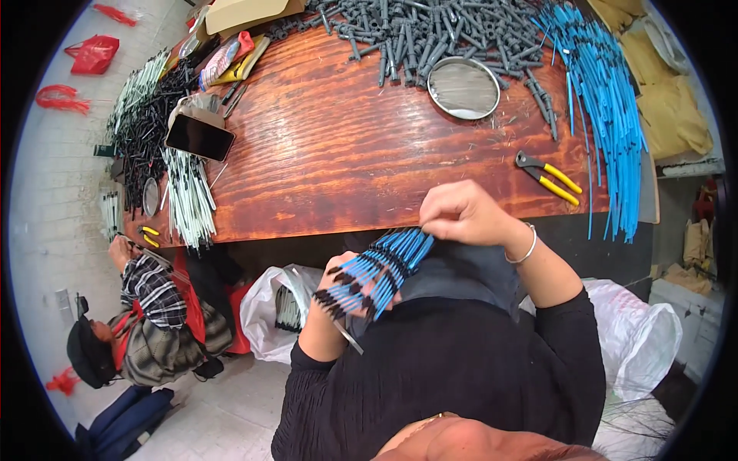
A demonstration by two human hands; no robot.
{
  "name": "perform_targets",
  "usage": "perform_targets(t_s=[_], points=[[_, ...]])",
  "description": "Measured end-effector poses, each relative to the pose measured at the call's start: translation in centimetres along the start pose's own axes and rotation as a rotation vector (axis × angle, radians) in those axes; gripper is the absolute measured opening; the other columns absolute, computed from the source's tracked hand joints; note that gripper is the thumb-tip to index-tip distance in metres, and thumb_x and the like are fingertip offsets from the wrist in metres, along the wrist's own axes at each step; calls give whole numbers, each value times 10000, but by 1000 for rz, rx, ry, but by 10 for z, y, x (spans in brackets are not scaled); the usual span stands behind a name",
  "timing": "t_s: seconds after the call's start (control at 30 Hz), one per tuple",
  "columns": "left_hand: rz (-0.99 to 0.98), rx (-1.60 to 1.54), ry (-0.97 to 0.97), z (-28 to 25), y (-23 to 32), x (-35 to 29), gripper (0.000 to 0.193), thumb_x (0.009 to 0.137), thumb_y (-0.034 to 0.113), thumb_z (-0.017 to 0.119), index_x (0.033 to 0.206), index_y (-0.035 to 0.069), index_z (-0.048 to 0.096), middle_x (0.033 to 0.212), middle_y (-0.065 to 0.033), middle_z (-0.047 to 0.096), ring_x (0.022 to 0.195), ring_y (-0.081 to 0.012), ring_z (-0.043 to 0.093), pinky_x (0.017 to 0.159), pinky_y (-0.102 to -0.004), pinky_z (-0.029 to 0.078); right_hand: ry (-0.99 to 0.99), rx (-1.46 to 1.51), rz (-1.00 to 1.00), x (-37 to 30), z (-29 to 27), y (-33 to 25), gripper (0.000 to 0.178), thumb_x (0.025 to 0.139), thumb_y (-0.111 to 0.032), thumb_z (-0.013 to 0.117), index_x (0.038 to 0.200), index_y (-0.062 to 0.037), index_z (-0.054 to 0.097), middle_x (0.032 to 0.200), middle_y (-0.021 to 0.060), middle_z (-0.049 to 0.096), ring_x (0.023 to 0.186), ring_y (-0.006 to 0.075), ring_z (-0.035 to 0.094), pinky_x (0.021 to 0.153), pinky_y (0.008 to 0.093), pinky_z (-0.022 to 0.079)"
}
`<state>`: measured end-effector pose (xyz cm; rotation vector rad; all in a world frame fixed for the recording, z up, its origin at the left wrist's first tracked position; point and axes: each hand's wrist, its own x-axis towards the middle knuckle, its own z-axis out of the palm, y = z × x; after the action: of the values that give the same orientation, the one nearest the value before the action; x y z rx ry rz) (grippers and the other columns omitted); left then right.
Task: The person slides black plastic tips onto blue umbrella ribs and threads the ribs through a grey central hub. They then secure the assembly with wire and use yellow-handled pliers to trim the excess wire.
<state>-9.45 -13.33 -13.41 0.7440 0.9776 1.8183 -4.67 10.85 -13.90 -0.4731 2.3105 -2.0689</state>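
Observation:
A bundle of thin blue rods with black ends (392, 257) lies slantwise in front of my body, below the table edge. My left hand (340, 263) is closed round its lower left part, and the rods hide some of the fingers. At the bundle's upper right end, my right hand (469, 213) has thumb and forefinger pressed together against the rod tips. Whether it pinches a single rod or something smaller is hidden. A thin grey strip (350, 336) sticks out below my left hand. Yellow-handled pincers (552, 178) rest on the table beyond my right hand.
On the wooden table (323, 154) are a heap of grey plastic parts (423, 34), a round metal dish (463, 88), blue strips (607, 123), a phone (200, 137) and pale green strips (188, 196). White sacks (265, 323) flank me. Another person (154, 330) works at the left.

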Motion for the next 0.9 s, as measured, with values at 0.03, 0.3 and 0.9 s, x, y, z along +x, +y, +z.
perform_targets(t_s=[0.03,0.3,0.9], points=[[170,21,-89,-2,-2,0,296,754,276,656,754,-19,626,708,-142,642,644,-253,636,607,-341,514,-64,-40,16,-4,9,2,101,684,3,633,784,4,620,791,81,600,743,200,580,664,291,461],[257,165,-46,10,0,-25,341,738,299,690,707,-24,589,562,-84,606,528,-225,623,515,-325,502,-51,-101,-281,2,54,7,82,642,-40,642,705,-41,589,711,78,568,691,255,563,621,354,466],[106,-3,-217,15,19,-42,143,799,108,618,734,-17,642,759,-170,643,704,-303,647,655,-389,536,-176,-281,-82,-19,65,41,230,649,-32,622,867,-36,548,785,111,573,743,301,573,652,366,477]])
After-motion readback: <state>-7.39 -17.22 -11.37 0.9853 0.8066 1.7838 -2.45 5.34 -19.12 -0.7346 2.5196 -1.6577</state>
